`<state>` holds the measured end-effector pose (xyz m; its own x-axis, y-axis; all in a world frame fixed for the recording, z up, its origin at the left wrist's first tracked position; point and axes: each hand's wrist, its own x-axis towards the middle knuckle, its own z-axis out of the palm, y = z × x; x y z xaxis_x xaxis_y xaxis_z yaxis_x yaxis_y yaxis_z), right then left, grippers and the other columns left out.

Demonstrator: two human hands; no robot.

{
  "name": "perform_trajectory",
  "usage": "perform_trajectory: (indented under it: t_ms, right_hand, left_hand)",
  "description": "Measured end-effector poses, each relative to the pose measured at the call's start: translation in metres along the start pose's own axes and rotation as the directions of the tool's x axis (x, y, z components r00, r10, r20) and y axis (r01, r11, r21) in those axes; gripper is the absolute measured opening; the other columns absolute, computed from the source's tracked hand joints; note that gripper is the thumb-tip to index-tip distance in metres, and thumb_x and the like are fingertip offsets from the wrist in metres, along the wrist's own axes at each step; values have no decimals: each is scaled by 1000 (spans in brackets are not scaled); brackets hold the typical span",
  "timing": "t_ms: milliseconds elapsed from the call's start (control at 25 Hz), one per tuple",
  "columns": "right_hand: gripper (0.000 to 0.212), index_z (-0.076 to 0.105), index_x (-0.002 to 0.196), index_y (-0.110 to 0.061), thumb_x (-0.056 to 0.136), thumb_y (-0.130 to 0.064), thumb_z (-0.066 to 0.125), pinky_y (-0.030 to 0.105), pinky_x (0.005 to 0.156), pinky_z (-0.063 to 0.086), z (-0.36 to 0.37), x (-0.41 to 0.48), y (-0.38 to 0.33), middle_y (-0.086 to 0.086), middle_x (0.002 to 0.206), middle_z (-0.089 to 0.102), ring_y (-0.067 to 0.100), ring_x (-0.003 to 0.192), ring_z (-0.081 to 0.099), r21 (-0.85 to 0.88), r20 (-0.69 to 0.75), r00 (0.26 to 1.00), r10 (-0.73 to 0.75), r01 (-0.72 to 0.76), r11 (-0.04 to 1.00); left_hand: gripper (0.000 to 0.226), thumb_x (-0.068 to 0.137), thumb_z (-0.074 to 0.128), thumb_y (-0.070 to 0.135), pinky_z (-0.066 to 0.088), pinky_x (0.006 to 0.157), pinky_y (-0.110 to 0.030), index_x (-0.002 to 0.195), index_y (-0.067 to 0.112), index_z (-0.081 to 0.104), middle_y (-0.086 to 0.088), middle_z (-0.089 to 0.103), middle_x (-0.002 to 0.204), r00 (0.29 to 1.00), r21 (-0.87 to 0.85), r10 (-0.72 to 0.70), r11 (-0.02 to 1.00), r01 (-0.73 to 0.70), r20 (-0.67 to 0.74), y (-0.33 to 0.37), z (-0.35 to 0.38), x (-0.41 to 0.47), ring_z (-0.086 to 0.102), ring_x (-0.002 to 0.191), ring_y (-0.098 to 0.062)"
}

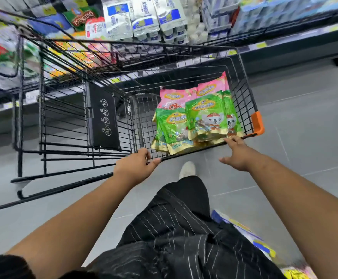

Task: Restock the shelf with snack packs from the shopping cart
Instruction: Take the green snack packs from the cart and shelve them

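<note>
I count two hands, one cart [242, 63], one shoe [187, 169]. The cart holds a pile of snack packs [196, 119] against its near right corner: two pink ones behind, at least three green ones in front, more hidden underneath, so I cannot give a total. My left hand [134, 168] curls its fingers over the cart's near rim. My right hand [237, 154] reaches the same rim with fingers spread, tips touching the wire just beside the packs. Shelves [144, 23] beyond hold bottle packs.

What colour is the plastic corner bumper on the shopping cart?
Orange; the plastic corner bumper shows best in the head view.
</note>
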<state>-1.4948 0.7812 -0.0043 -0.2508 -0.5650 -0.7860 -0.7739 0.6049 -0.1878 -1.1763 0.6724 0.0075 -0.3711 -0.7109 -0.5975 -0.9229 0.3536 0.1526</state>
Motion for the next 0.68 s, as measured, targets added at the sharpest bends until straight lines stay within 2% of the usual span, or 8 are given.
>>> perform_trajectory:
  t_ms: [200,320,480,680]
  right_hand:
    - [83,10,157,-25,93,-45,59,41,115,32,-51,19,71,5,165,-4,25,149,22,-85,-7,1000,15,-15,996]
    - [80,8,158,-26,96,-45,55,42,116,31,-82,29,111,5,165,-8,25,150,20,-96,-6,1000,13,-13,995]
    - [78,9,157,-26,96,-47,53,43,117,29,-120,45,169,4,165,-9,25,150,18,-101,-3,999,35,-35,994]
    - [77,11,157,-25,96,-44,54,43,117,29,-160,61,232,5,165,-8,24,151,16,-134,4,999,42,-41,990]
  left_hand:
    - [48,88,26,77,54,71,-38,97,32,41,7,69,97,999,14,30,999,-29,-33,85,7,27,66,83,-24]
    - [45,90,27,75,54,70,-36,97,33,41,9,69,94,998,4,27,1000,-26,-53,136,6,42,65,81,-20]
    - [45,91,28,74,52,74,-36,101,33,42,10,67,94,1000,-27,3,1000,-3,-4,207,4,61,64,83,-19]
    - [42,92,30,72,44,65,-31,101,32,42,12,67,94,1000,-41,-22,999,22,-2,286,0,75,60,82,-15]
